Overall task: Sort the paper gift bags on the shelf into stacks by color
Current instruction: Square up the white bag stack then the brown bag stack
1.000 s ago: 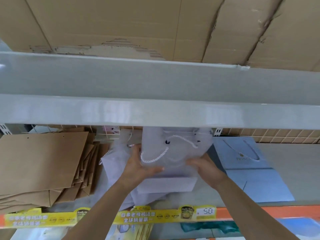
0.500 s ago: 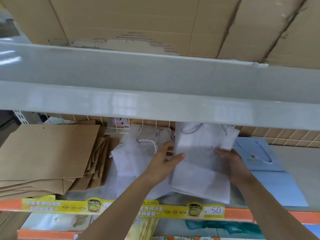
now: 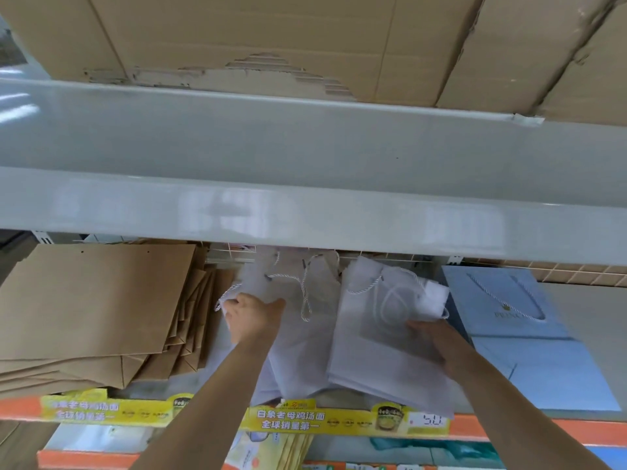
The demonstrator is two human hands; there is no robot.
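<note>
On the shelf (image 3: 583, 320) lie flat paper gift bags in three colours. A fanned pile of brown bags (image 3: 95, 307) fills the left. White bags with rope handles lie in the middle in two heaps. My left hand (image 3: 252, 318) grips the upper left corner of the left white heap (image 3: 305, 337). My right hand (image 3: 437, 344) rests with fingers spread on the right white stack (image 3: 376, 347), near its right edge. Light blue bags (image 3: 522, 334) lie to the right, one with a gold crown print.
A grey upper shelf (image 3: 305, 184) carrying cardboard boxes (image 3: 271, 39) overhangs and hides the back of the bags. A wire grid runs along the shelf's back. Yellow price strips (image 3: 339, 418) line the orange front edge. More goods sit on the shelf below.
The white bags I held with both hands have moved right and now lie flat beside the blue bags. My left hand has let go and moved left to the other white heap.
</note>
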